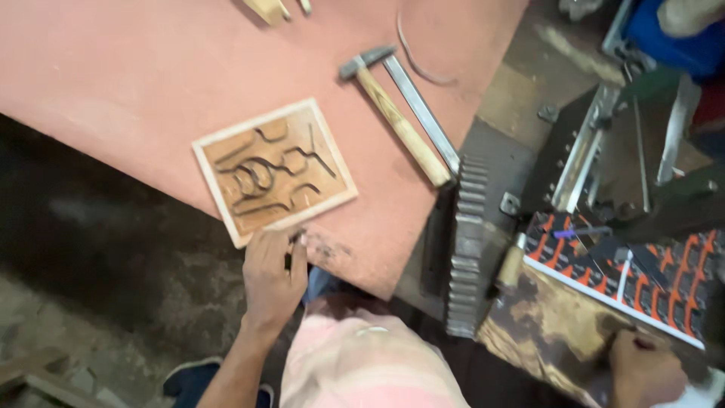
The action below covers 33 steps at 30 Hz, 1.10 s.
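Wood framed in a pale border makes up the carved panel [274, 171], which lies flat on the pinkish surface [136, 68], its long axis slanted from lower left to upper right. The left hand [273, 278] is set at the panel's near edge, just below its lower corner, the fingers curled, seemingly around a small dark tool, though blur leaves that uncertain. The panel thus lies directly ahead of this hand and touching or nearly touching it. The right hand [642, 366] is kept well apart at the lower right, closed on the edge of a dark mottled board [551, 329]. A wooden-handled hammer [396, 113] is seen beyond the panel, beside a metal bar [423, 113]
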{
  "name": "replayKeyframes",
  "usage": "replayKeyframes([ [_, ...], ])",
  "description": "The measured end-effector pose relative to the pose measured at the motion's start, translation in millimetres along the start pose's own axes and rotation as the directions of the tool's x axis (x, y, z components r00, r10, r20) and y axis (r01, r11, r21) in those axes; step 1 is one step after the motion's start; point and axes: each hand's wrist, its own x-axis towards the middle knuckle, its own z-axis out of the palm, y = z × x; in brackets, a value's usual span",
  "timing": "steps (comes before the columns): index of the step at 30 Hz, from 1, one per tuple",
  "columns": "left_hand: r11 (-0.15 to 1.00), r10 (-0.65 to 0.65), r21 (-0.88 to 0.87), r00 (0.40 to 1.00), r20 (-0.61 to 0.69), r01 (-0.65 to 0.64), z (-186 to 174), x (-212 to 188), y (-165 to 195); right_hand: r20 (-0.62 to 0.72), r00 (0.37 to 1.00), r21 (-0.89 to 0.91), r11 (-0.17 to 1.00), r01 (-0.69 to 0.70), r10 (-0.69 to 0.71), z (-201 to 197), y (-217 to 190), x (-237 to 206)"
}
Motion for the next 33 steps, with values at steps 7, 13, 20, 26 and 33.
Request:
replayKeyframes([
  [7, 0.993, -0.098, 0.057, 0.983, -0.154, 0.108, -55, -6, -39, -0.225, 0.974, 0.781, 0.591, 0.203, -0.036, -109, -111, -39],
  [13, 0.98, -0.195, -0.065, 0.964, -0.181, 0.186, -55, 7, -79, 0.038, 0.717, 0.959, 0.227, 0.17, -0.696, -161, -341, -138],
  [20, 0.942, -0.258, -0.251, 0.959, -0.12, 0.222, -50, 5, -102, 0.111, 0.778, 0.954, 0.286, 0.092, -0.619, -176, -429, -141],
  [26, 0.964, -0.247, -0.1, 0.969, -0.009, 0.245, -74, 56, -145, 0.551, 0.53, 0.711, 0.03, -0.703, -0.645, -185, -377, -207],
  [33, 0.984, 0.079, -0.159, 0.997, 0.023, -0.074, -82, 61, -120, 0.476, 0.648, 0.795, -0.025, -0.606, -0.595, -170, -359, -196],
])
